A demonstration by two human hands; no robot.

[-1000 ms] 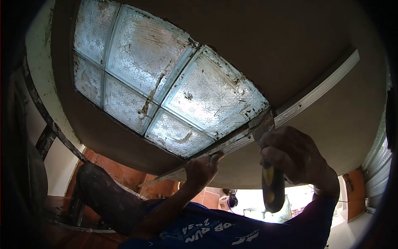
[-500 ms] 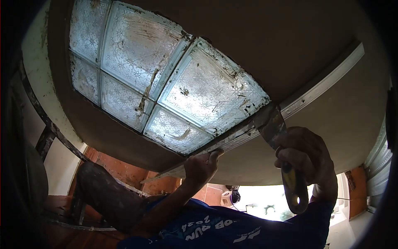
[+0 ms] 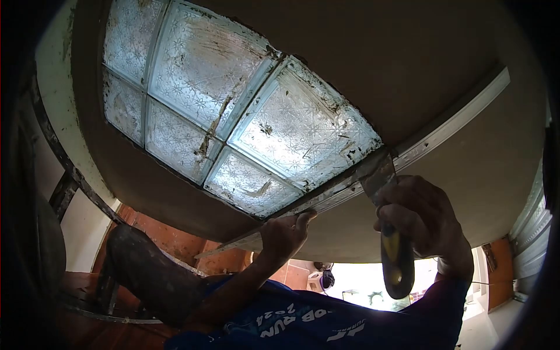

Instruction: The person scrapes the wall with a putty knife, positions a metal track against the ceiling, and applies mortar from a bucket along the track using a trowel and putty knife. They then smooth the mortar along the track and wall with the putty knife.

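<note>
My right hand [image 3: 424, 213] is wrapped round a putty knife [image 3: 397, 265] with a dark and yellow handle. Its metal blade reaches up to a long pale straightedge [image 3: 458, 123], at the lower right corner of a glass block panel [image 3: 309, 125]. Lower down, my left hand [image 3: 284, 238] grips the same straightedge, thumb along its edge. The bar lies across the grey plastered wall [image 3: 449, 186], right beside the panel's lower edge. Smears and bits of mortar mark the patterned glass. My fingers partly hide the blade's base.
A dark metal frame [image 3: 73, 175] stands at the left, near my bent knee [image 3: 137, 256]. Reddish-orange tiles [image 3: 169, 236] show below the wall. Corrugated sheeting [image 3: 534, 219] is at the far right, and a bright opening lies behind my right arm.
The putty knife's handle has swung left and its blade has turned slightly, staying near the panel's corner. My left hand stays on the straightedge; the whole view has shifted a little.
</note>
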